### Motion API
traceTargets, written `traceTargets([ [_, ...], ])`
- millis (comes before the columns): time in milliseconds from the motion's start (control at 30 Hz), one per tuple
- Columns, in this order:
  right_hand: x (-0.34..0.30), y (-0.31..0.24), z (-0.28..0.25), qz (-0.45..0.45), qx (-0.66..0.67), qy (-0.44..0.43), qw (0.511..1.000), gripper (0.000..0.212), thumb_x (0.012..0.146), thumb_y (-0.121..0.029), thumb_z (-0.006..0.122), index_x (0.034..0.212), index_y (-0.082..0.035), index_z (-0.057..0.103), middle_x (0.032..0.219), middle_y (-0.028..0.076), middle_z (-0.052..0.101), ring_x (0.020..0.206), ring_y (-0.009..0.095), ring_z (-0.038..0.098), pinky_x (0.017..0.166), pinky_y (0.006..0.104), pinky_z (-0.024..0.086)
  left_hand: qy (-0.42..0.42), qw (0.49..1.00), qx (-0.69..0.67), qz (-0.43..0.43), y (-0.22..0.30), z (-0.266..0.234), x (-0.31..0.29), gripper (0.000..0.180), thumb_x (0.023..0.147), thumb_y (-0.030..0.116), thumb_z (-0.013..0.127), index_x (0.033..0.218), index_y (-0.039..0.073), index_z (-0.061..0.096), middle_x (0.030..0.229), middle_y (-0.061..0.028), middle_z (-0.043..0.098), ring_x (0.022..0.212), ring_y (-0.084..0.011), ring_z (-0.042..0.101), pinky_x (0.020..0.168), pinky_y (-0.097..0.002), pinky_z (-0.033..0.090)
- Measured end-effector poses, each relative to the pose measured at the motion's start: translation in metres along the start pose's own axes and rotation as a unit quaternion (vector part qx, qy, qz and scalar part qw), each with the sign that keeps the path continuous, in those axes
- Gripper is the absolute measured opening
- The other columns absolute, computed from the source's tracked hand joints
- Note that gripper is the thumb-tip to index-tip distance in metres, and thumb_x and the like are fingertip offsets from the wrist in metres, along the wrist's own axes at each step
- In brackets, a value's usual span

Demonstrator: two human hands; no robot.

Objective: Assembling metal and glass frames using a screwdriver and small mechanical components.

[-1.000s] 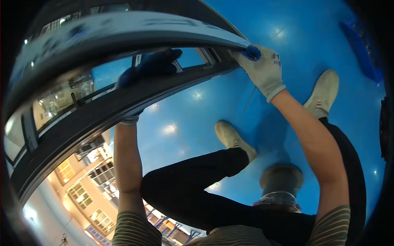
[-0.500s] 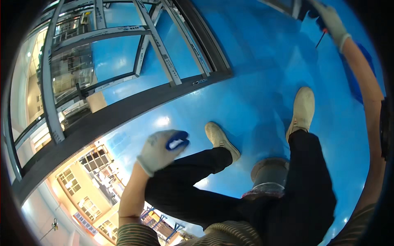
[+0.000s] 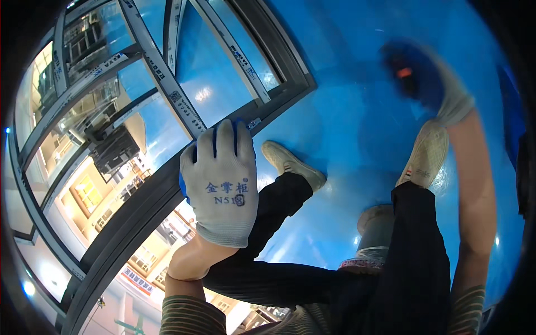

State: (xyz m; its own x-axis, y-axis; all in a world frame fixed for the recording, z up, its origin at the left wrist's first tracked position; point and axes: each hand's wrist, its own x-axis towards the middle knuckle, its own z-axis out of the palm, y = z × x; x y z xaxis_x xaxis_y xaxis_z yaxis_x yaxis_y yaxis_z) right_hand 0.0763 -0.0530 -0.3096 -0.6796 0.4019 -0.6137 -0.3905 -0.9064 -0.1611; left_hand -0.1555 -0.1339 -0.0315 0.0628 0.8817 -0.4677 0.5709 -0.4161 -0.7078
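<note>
A large dark-grey metal window frame [image 3: 125,223] with lighter bars and glass panes fills the left side. My left hand [image 3: 220,178], in a white and blue work glove, lies over its near edge. Those fingers bend over the dark bar, and their tips are partly hidden. Out to the right, my right hand [image 3: 446,92], gloved likewise, is smeared by motion above the blue floor. Its fingers close round a dark object [image 3: 406,78] with an orange-red spot, too blurred to name. That hand is well apart from the frame.
My legs are spread, with a beige shoe [image 3: 293,164] near the frame's corner and another shoe [image 3: 425,153] to the right. A grey cylindrical post [image 3: 375,234] stands between my legs. The glossy blue floor [image 3: 340,111] stretches beyond, with a blue object [image 3: 509,111] at the right rim.
My left hand has moved up and onto the frame's edge. My right hand has swung from the top right toward me, carrying the dark object. The frame sits differently in view.
</note>
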Motion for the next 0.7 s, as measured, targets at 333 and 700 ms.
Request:
traceTargets([
  [333,-0.016,0.046,0.169,-0.139,-0.191,-0.013,0.972,0.043,0.096,-0.015,0.067,0.138,-0.008,0.059,0.111,0.011,0.071,0.079,0.019,0.068,0.069,0.0245,0.057,-0.117,0.99,-0.081,-0.017,-0.041,0.009,0.002,0.033,0.083,0.018,0.081,0.116,0.016,0.075,0.108,-0.0015,0.069,0.094,-0.0181,0.063,0.088,-0.0333,0.051],
  [700,0.01,0.064,0.189,-0.502,-0.417,0.075,0.754,0.046,0.093,-0.005,0.068,0.139,-0.011,0.059,0.106,0.009,0.071,0.073,0.014,0.066,0.067,0.0247,0.057,-0.122,0.985,-0.111,-0.051,-0.044,0.009,0.002,0.029,0.083,0.02,0.082,0.111,0.015,0.077,0.108,-0.001,0.07,0.091,-0.0173,0.063,0.087,-0.0322,0.051],
])
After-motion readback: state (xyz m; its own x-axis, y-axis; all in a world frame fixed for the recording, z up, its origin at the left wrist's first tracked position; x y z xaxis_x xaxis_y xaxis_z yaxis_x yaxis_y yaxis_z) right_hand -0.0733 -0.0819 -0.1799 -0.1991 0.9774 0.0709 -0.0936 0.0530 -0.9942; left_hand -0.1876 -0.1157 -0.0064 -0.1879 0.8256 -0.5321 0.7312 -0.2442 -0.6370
